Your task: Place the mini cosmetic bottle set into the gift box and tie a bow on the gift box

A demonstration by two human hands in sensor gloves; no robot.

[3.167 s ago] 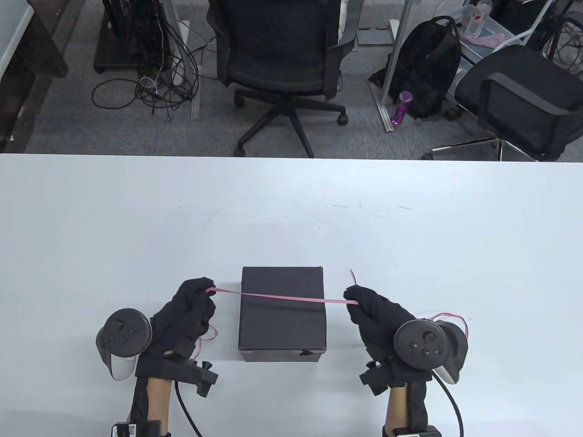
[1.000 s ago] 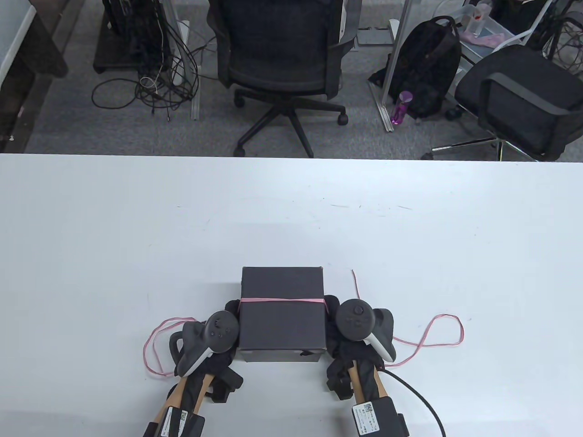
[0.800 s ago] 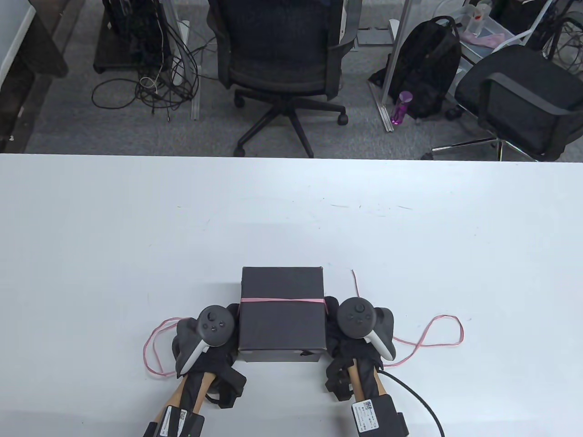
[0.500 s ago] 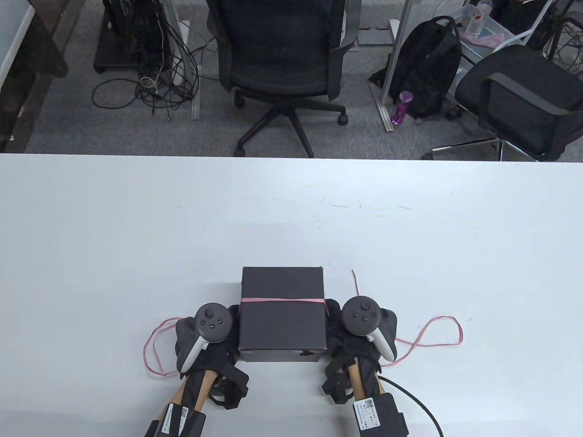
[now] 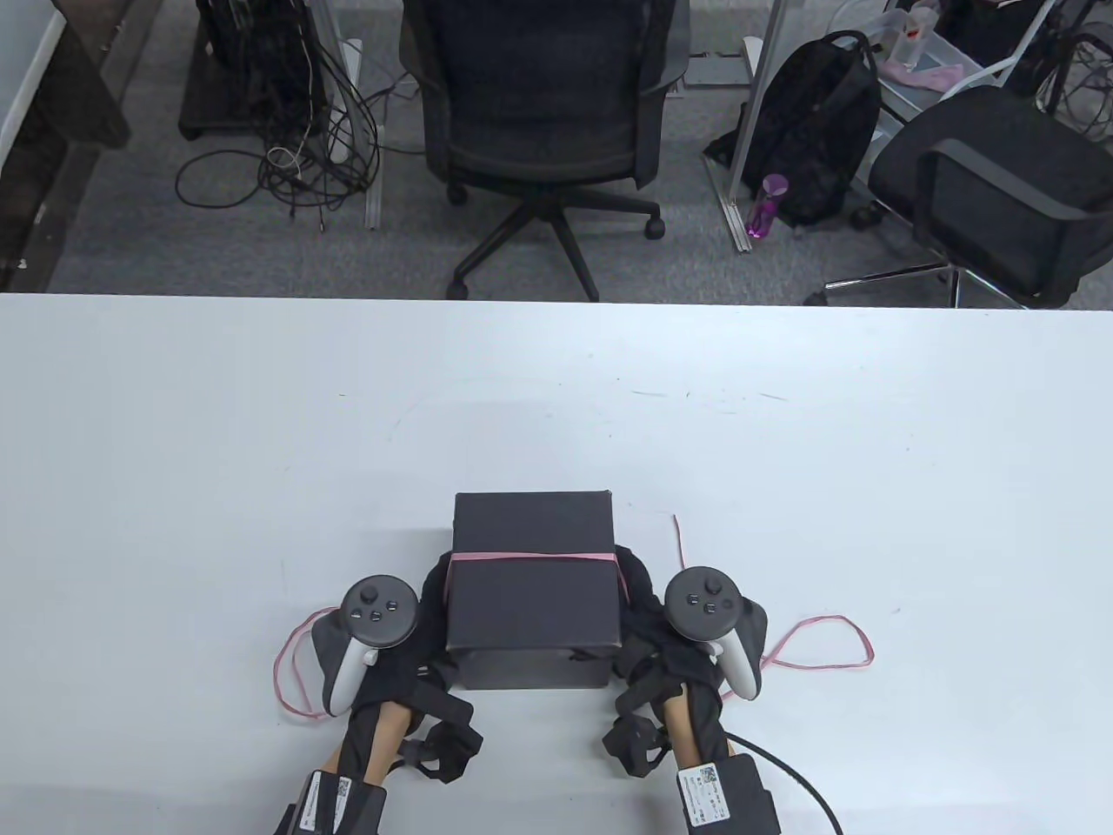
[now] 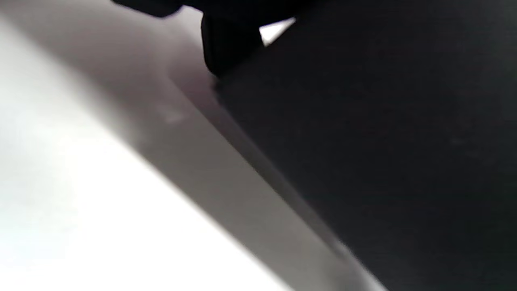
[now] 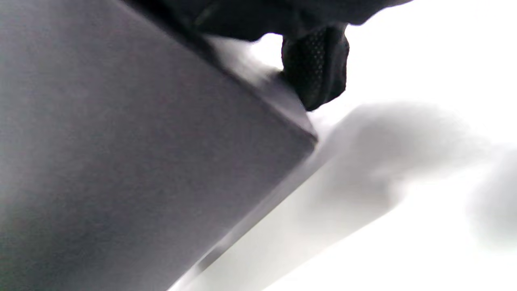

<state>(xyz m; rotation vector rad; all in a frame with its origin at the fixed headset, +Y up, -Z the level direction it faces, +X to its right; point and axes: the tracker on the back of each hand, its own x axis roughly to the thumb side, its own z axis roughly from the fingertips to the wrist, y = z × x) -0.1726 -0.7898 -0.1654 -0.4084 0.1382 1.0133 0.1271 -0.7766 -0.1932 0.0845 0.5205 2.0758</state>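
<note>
The box sits low in the centre of the table view, closed, with the pink ribbon lying across its lid and running down both sides. In the wrist views its near edge looks raised off the table, so it appears tilted or lifted. The left hand is pressed to the box's left side and the right hand to its right side; whether the fingers curl under it or lie flat I cannot tell, as the trackers hide them. Loose ribbon loops trail at lower left and at right of the hands.

The bottles are presumably inside already, and the step in hand looks like wrapping: raising the box to pass the ribbon beneath. Next the ends need crossing underneath and bringing back up, kept taut so the band does not slip off.

Small white labels on the wrist packs at the bottom edge are too small to read; the box shows no writing.
</note>
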